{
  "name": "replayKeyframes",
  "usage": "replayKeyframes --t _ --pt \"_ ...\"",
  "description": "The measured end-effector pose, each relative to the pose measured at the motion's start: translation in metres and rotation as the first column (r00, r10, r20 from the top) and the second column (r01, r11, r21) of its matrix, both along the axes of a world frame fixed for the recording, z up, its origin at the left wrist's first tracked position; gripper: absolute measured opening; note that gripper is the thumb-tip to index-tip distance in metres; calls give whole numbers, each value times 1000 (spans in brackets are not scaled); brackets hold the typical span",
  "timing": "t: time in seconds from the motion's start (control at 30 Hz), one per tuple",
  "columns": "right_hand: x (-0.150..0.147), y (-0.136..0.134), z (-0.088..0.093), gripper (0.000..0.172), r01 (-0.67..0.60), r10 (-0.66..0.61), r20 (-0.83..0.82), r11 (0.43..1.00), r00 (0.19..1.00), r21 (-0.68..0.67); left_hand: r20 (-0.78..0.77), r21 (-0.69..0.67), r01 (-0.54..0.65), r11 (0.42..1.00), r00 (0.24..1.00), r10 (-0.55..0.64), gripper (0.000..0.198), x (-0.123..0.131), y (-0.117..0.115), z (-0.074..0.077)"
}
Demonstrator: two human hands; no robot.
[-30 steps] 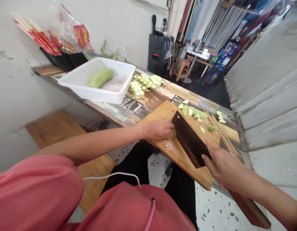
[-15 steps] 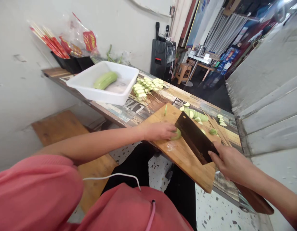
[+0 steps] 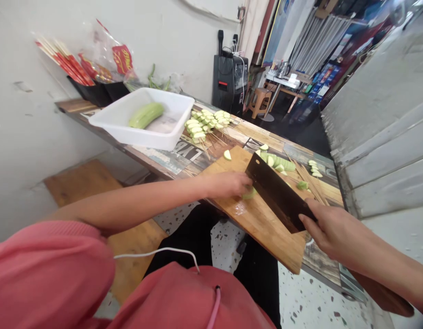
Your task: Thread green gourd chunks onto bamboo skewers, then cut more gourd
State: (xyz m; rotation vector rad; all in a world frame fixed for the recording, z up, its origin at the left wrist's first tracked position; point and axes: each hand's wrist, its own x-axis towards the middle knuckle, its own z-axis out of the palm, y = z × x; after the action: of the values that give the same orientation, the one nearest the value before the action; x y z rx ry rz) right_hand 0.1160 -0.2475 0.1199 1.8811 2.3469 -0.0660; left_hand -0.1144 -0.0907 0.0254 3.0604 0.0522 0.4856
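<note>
My left hand (image 3: 238, 183) has its fingers curled over a pale green zucchini piece (image 3: 248, 193) on the wooden cutting board (image 3: 266, 224); the fingers partly hide the piece. Gripped by its handle end in my right hand (image 3: 329, 227) is a dark cleaver (image 3: 280, 194). Its broad blade slants over the board, with the far corner beside my left fingertips. A cut zucchini slice (image 3: 227, 155) lies at the board's far left edge. More sliced zucchini (image 3: 278, 161) lies along the board's far side, near a small green end piece (image 3: 302, 185).
A white plastic tub (image 3: 136, 136) holds one whole zucchini (image 3: 147, 115). Beside it lie skewered zucchini slices (image 3: 204, 122). Bare wooden skewers (image 3: 309, 180) and a few slices (image 3: 314, 168) are at the right. A black speaker (image 3: 228, 84) stands behind the table.
The loose slice, edge-on over the board before, now shows its pale face at the board's far left edge. My left hand stays at the piece; the cleaver has shifted slightly.
</note>
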Motion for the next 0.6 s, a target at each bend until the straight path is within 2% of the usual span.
replayKeyframes --t 0.23,0.47,0.6 --pt "5 0 -5 13 -33 33 18 999 999 11 5 10 11 1000 1000 -11 17 1 -1 0" --pt "-1 3 -14 13 0 1 23 997 1000 -78 -37 -4 -28 1000 999 28 18 1 -3 5" --pt "-3 0 -10 12 38 -38 6 997 999 -60 -63 20 -53 998 997 54 18 1 -4 6"
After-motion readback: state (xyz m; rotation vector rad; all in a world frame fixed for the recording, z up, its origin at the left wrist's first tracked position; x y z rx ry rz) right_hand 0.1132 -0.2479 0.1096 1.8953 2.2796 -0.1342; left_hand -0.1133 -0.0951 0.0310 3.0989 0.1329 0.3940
